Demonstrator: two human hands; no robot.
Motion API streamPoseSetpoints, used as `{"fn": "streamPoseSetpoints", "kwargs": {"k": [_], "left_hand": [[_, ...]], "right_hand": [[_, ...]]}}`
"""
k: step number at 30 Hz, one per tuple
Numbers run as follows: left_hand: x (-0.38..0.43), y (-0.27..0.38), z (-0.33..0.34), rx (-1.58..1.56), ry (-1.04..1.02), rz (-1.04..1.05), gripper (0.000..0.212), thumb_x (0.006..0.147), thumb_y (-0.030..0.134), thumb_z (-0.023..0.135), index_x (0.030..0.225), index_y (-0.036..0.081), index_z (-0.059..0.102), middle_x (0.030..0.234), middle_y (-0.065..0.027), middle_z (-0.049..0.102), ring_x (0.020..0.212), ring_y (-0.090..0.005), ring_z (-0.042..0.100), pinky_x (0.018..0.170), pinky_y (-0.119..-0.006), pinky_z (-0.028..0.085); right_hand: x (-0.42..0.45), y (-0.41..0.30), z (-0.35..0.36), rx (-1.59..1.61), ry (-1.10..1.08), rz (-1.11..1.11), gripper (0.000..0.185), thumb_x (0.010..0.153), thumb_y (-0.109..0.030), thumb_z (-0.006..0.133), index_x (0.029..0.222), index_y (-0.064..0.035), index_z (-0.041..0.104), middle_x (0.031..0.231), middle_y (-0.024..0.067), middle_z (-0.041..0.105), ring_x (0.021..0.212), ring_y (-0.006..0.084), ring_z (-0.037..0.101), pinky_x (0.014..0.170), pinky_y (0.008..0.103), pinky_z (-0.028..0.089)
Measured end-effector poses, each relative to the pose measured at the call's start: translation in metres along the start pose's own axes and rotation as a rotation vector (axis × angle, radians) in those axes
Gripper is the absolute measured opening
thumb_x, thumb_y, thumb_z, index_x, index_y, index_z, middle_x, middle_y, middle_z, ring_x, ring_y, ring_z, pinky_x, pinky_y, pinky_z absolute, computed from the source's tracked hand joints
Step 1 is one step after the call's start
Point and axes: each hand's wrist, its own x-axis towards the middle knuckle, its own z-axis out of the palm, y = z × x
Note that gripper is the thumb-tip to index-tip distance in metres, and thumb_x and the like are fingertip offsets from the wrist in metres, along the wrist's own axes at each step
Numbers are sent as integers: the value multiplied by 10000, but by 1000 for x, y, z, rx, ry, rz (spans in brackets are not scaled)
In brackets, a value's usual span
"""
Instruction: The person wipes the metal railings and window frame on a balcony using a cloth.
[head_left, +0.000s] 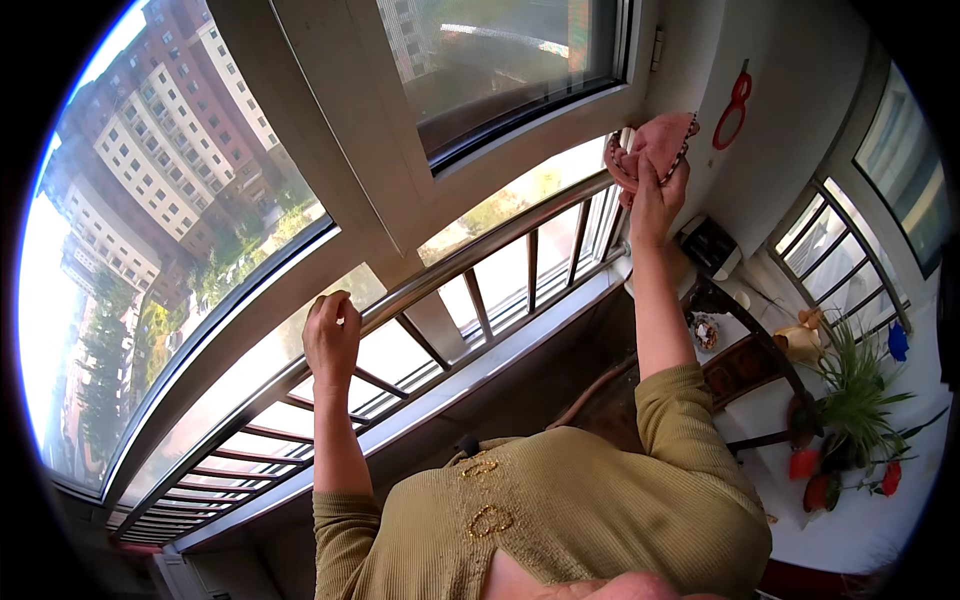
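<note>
My right hand (658, 196) grips a folded pink cloth (660, 146) with a black-and-white edge, up at the right end of the metal railing (495, 244), close to the window frame (517, 135). Part of the cloth hangs below my fingers near the rail. Farther left, my left hand (330, 330) is at the top rail with its fingers curled; whether it grips the rail is hard to tell. Window panes (510, 67) stand beyond the railing, with buildings outside.
A red ring-shaped object (732, 112) hangs on the wall at right. Below it are a black-and-white box (709, 246), a dark-framed chair (776, 360) and a spiky green potted plant (859, 397). A white sill (480, 367) runs under the railing.
</note>
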Motion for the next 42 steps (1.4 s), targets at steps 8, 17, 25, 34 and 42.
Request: {"fn": "streamPoseSetpoints", "kwargs": {"k": [8,17,25,34,42], "left_hand": [[-2,-1,-1,33,61,13,97,858,59,636,928,23,693,827,-127,672,736,-295,661,691,-381,531],[0,4,3,21,53,15,104,849,45,634,929,13,692,833,-136,679,740,-303,663,693,-388,531],[-1,0,5,33,58,14,104,855,53,628,928,24,696,832,-136,679,750,-306,665,696,-396,528],[-2,1,3,59,50,12,97,858,63,633,927,28,692,832,-125,681,742,-300,665,691,-396,528],[-3,-3,6,47,50,37,99,859,54,641,942,28,688,834,-125,684,721,-295,665,670,-387,528]], "right_hand": [[-17,73,1,-563,-500,-238,391,870,-123,546,1251,-69,617,1243,138,622,1131,354,569,975,433,452],[107,111,-33,133,122,367,254,906,-129,582,1103,31,592,967,127,648,760,206,639,673,329,514],[102,97,-15,-729,-368,164,364,874,-212,570,1160,12,591,1047,233,647,909,353,651,781,429,515],[80,103,4,104,-598,635,242,938,-227,621,1065,-24,654,973,56,679,837,166,653,732,287,524],[52,88,8,331,-529,795,165,941,-122,592,978,11,682,873,102,687,709,179,662,581,281,531]]}}
